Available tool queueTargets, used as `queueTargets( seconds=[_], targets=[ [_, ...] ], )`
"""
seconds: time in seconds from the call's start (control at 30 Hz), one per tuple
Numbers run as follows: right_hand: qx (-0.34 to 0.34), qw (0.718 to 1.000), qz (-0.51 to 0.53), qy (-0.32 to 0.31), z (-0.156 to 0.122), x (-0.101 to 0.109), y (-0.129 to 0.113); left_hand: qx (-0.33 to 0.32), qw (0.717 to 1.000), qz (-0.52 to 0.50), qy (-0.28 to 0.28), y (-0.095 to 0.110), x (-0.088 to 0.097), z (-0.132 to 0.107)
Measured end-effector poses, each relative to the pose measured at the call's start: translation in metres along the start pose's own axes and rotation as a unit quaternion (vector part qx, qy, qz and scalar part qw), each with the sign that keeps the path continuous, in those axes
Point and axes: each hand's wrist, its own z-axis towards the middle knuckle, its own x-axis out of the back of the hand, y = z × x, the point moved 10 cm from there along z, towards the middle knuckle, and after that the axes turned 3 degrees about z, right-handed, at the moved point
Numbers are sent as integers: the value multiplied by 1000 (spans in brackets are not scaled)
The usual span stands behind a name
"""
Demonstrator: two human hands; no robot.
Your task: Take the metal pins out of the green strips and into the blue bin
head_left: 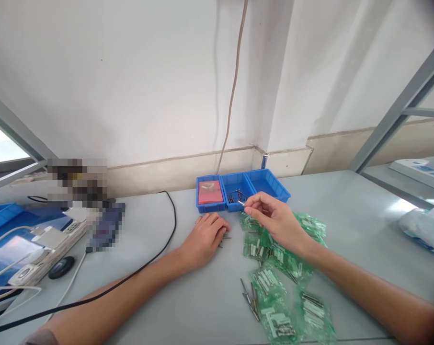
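Note:
My right hand is raised above the bags near the blue bins, with thumb and fingertips pinched on a thin metal pin. On the table to its left rests my left hand, its fingers bent and held together over several metal pins. Ends of these pins stick out beside the thumb; the rest are hidden under the hand. Green plastic bags holding similar pins and pale strips lie below and around my right wrist. A few loose pins lie left of the bags.
Three joined blue bins stand near the wall: the left bin holds a red packet, the middle bin dark pins, the right bin shows a bare floor. A black cable crosses my left forearm. A power strip lies left.

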Motion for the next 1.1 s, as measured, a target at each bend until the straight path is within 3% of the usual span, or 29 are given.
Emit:
queueTargets(
  seconds=[0.13,0.4,0.63,0.8,1.1],
  targets=[
    [66,995,-68,27,-3,3,-17,0,1000,-4,-1,0,0,0],
    [69,995,-65,20,-4,1,-18,2,1000,-4,1,0,1,0],
    [-34,999,42,3,0,2,0,1,1000,-1,-2,0,0,0],
    [-117,968,218,-31,-2,-9,14,-1,1000,2,2,-1,-1,0],
    [-123,954,273,-31,-2,-10,14,4,1000,5,2,0,1,0]
  ],
)
